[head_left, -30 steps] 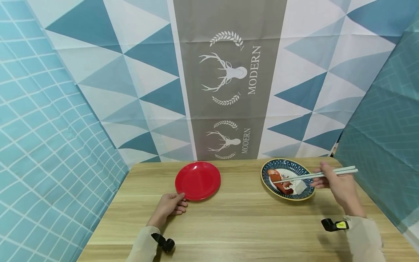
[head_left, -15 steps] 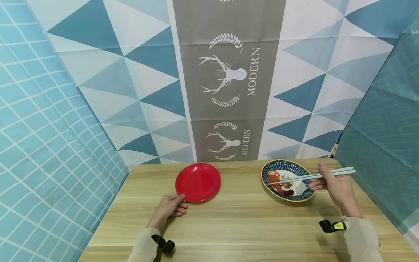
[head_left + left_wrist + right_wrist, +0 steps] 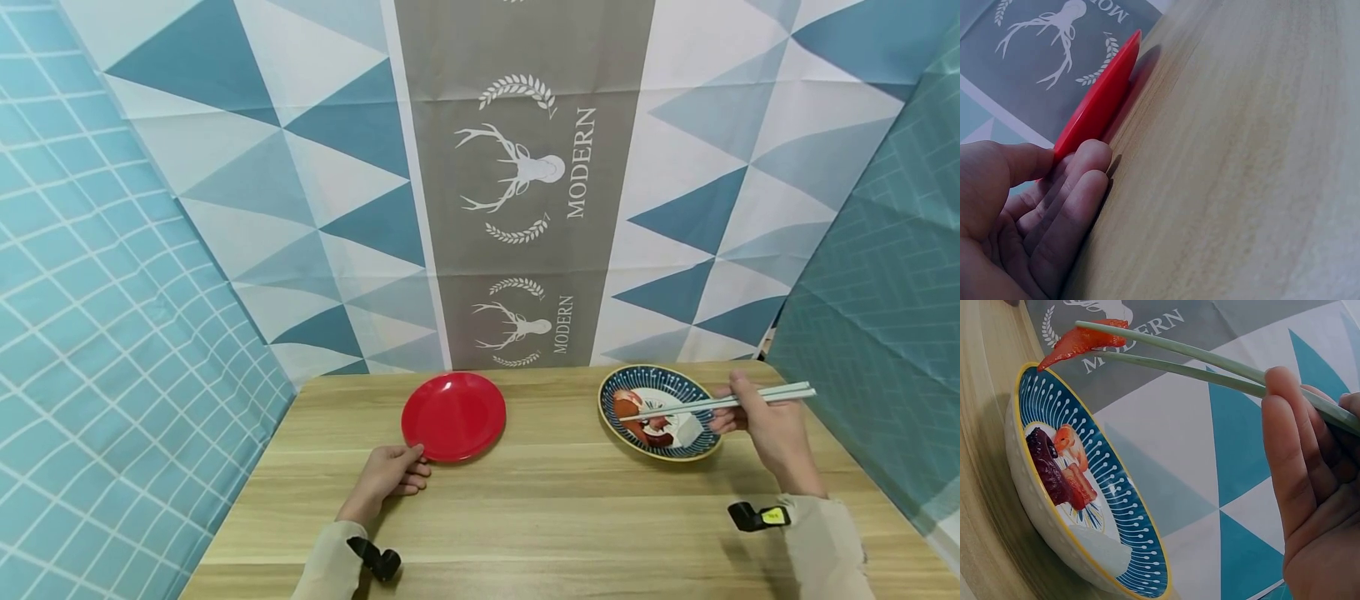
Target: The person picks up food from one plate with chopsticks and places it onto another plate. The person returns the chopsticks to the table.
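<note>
My left hand [image 3: 388, 477] pinches the near-left rim of a red plate [image 3: 453, 417], thumb on top, the other fingers loosely bent below. The left wrist view shows this red plate [image 3: 1100, 97] edge-on, tilted above its shadow. Pale green chopsticks [image 3: 1210, 360] are held in my right hand [image 3: 776, 429]. Their tips grip a glossy orange-red piece of food [image 3: 1085, 340] over the rim of a blue-patterned dish [image 3: 660, 377]. Inside that dish are a dark red piece [image 3: 1047, 465], an orange-white piece [image 3: 1071, 447], a red-and-white block [image 3: 1079, 486] and a whitish translucent piece [image 3: 1102, 550].
Both dishes stand at the back of a wooden table [image 3: 525, 517], red on the left, blue-patterned on the right. Behind them hangs a patterned cloth [image 3: 517, 192]. Blue cloths [image 3: 135, 275] enclose the sides. Each wrist carries a small black camera [image 3: 378, 560].
My right hand and the chopstick tips have shifted slightly left over the patterned dish. My left hand has stayed at the red plate's rim.
</note>
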`<control>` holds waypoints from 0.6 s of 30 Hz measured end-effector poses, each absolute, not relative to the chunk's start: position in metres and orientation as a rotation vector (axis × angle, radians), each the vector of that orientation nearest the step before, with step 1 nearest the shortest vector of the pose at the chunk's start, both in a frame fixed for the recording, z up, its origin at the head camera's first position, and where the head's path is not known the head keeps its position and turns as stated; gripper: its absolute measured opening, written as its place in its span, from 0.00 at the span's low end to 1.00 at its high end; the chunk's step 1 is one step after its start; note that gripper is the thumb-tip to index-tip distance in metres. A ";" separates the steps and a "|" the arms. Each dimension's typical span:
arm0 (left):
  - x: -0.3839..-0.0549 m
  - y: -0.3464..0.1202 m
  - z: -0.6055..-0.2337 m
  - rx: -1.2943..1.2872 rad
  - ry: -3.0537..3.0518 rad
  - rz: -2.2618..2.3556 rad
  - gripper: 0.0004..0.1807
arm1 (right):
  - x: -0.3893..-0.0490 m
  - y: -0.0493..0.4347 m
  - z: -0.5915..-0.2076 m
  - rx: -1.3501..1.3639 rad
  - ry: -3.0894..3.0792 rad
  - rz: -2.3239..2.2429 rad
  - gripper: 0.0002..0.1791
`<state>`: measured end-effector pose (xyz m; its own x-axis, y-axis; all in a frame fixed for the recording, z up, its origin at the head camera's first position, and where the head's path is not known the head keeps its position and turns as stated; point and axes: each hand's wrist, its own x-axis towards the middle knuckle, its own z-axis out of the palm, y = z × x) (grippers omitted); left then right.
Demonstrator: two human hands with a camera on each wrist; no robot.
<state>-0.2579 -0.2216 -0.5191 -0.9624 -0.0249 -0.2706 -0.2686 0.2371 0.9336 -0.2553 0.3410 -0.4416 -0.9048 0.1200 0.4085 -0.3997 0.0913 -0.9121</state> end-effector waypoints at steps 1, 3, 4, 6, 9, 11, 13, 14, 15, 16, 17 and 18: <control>-0.258 -0.221 -0.519 -0.278 2.306 1.804 0.21 | -0.255 0.341 -0.442 0.278 -1.988 1.875 0.19; -0.258 -0.221 -0.519 -0.279 2.306 1.803 0.21 | -0.256 0.341 -0.443 0.297 -1.965 1.895 0.19; -0.258 -0.221 -0.519 -0.278 2.307 1.803 0.21 | -0.256 0.340 -0.443 0.306 -1.958 1.901 0.19; -0.257 -0.221 -0.519 -0.273 2.308 1.801 0.22 | -0.257 0.340 -0.443 0.334 -1.952 1.914 0.19; -0.257 -0.221 -0.519 -0.268 2.308 1.798 0.22 | -0.259 0.340 -0.443 0.351 -1.959 1.924 0.19; -0.257 -0.221 -0.519 -0.267 2.308 1.796 0.22 | -0.259 0.340 -0.444 0.357 -1.971 1.924 0.19; -0.257 -0.221 -0.519 -0.265 2.307 1.797 0.22 | -0.260 0.340 -0.444 0.345 -1.979 1.921 0.20; -0.257 -0.221 -0.518 -0.263 2.308 1.797 0.22 | -0.260 0.340 -0.444 0.341 -1.980 1.923 0.20; -0.257 -0.221 -0.518 -0.261 2.309 1.797 0.22 | -0.260 0.340 -0.444 0.340 -1.978 1.925 0.20; -0.256 -0.221 -0.517 -0.259 2.311 1.796 0.22 | -0.260 0.340 -0.445 0.340 -1.975 1.927 0.20; -0.256 -0.221 -0.517 -0.258 2.312 1.796 0.22 | -0.260 0.339 -0.445 0.332 -1.976 1.923 0.20; -0.256 -0.222 -0.517 -0.257 2.311 1.797 0.22 | -0.260 0.339 -0.445 0.343 -1.968 1.929 0.20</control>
